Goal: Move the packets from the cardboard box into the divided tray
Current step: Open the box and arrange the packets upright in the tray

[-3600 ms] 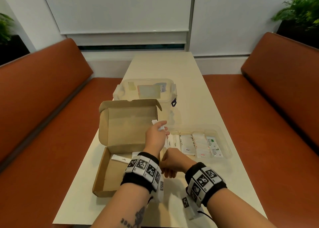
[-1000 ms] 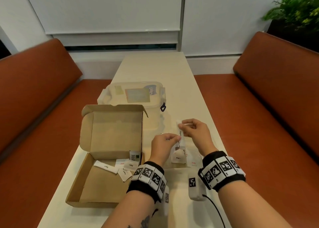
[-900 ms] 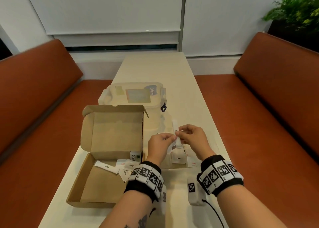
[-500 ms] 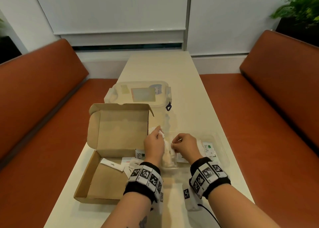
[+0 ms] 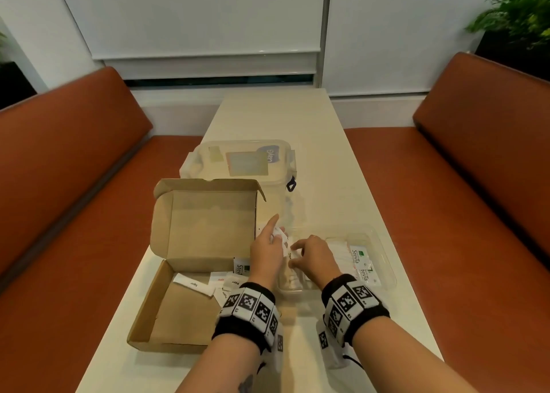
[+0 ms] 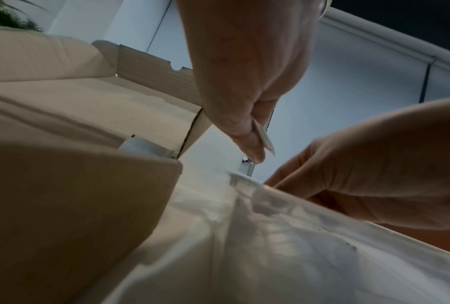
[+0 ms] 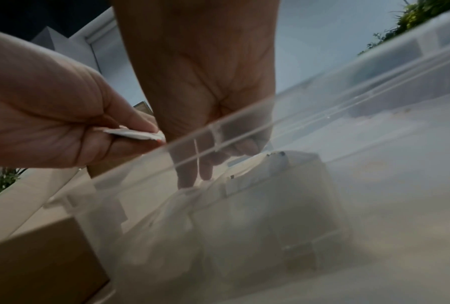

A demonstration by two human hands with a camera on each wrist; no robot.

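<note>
The open cardboard box (image 5: 190,309) lies at the left with a few white packets (image 5: 193,284) near its back right corner. To its right stands the clear divided tray (image 5: 384,255), with Stevia packets (image 5: 355,254) at its right end. My left hand (image 5: 275,237) hovers between box and tray, index finger out, pinching flat white packets (image 7: 135,133). My right hand (image 5: 293,255) reaches down into the tray's left compartment. Its fingers (image 7: 190,176) pinch a thin packet seen edge-on behind the tray wall (image 7: 322,144).
A clear lidded container (image 5: 247,163) stands behind the box, whose raised lid (image 5: 208,214) is just left of my left hand. The narrow table (image 5: 327,154) runs on beyond it. Orange benches (image 5: 74,184) flank both sides.
Both hands have come down from above the tray. My right hand took a packet from those in my left hand and lowered it into the tray's left compartment.
</note>
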